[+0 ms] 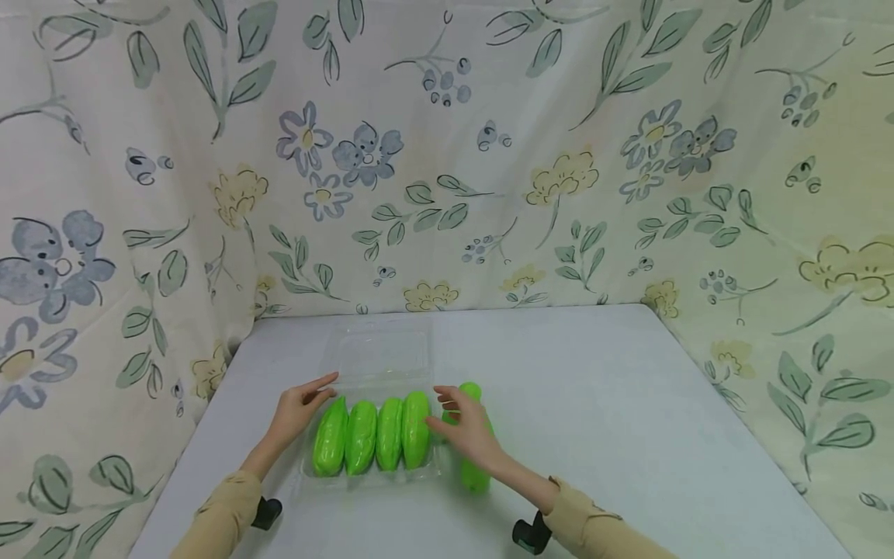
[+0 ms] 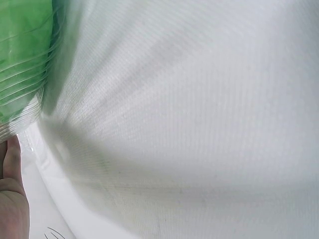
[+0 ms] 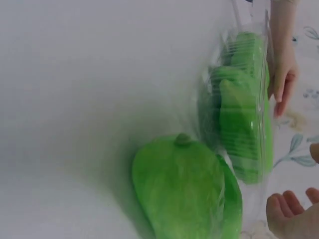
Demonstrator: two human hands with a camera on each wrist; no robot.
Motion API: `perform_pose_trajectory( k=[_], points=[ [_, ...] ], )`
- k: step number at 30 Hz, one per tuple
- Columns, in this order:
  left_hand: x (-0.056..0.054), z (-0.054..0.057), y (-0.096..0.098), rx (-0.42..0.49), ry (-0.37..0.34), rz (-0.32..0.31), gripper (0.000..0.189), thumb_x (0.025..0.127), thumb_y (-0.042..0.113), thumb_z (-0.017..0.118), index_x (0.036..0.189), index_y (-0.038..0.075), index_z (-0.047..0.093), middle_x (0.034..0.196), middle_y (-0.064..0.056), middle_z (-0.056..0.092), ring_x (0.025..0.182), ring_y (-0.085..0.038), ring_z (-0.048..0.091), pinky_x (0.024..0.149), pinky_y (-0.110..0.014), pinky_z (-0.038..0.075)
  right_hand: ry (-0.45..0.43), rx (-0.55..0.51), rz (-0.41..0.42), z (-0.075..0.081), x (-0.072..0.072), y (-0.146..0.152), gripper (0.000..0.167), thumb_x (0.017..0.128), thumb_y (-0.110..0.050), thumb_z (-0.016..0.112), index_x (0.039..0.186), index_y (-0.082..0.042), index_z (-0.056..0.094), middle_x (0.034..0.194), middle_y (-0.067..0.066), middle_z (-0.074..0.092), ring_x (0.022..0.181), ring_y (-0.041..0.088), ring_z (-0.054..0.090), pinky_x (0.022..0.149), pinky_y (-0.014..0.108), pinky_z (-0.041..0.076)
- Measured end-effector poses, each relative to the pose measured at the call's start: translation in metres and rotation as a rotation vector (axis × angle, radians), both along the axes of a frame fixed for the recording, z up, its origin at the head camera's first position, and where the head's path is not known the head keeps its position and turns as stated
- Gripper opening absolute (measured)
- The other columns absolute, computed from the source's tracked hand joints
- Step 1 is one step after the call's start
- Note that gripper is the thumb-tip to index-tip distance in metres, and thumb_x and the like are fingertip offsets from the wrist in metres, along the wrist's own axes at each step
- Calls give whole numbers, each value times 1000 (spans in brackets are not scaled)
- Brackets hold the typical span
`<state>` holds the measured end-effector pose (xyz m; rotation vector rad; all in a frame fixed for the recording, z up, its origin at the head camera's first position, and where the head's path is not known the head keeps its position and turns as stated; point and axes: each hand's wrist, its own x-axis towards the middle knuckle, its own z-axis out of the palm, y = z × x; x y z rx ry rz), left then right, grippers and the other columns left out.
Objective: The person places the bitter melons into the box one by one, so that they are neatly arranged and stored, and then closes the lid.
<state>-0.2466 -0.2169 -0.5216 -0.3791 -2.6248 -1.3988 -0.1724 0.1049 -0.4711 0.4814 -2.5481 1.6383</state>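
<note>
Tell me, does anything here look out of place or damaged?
Nothing looks spilled or damaged. Slightly odd: loose green vegetable-shaped pieces lie on the table by the right hand, outside the open clear clamshell container, while four similar ones sit inside it.

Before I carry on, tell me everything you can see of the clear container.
The clear container looks like thin, shiny plastic, rectangular, with ribbed walls. It sits upright on the white table, its lid open on its far side. Four bright green pieces lie side by side in it. The left hand is at its left edge, apparently touching; whether the right hand, by its right edge, touches it is unclear.
</note>
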Motion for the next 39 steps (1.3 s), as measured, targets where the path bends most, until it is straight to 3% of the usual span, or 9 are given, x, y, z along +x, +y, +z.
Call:
perform_pose_trajectory(
  k=[23, 32, 39],
  points=[
    [-1, 1, -1, 10, 25, -18, 35, 95, 11, 57, 130, 10, 59, 104, -14, 72, 94, -28, 68, 75, -13, 49, 49, 199, -175, -12, 7, 54, 47, 84, -15, 71, 125, 1, 56, 115, 21, 61, 103, 36, 60, 84, 49, 50],
    [-1, 0, -2, 5, 26, -18, 35, 95, 11, 58, 130, 8, 59, 104, -15, 72, 93, -28, 69, 73, -14, 50, 9, 251, -199, -18, 8, 65, 46, 82, -19, 73, 122, -1, 59, 113, 22, 61, 100, 38, 60, 81, 48, 51],
    [-1, -1, -2, 5, 20, -16, 35, 95, 13, 57, 130, 9, 59, 105, -15, 72, 94, -27, 69, 74, -14, 50, -57, 263, -156, -22, 7, 64, 45, 83, -18, 72, 122, 0, 59, 110, 23, 61, 98, 38, 61, 82, 49, 52]
  ],
)
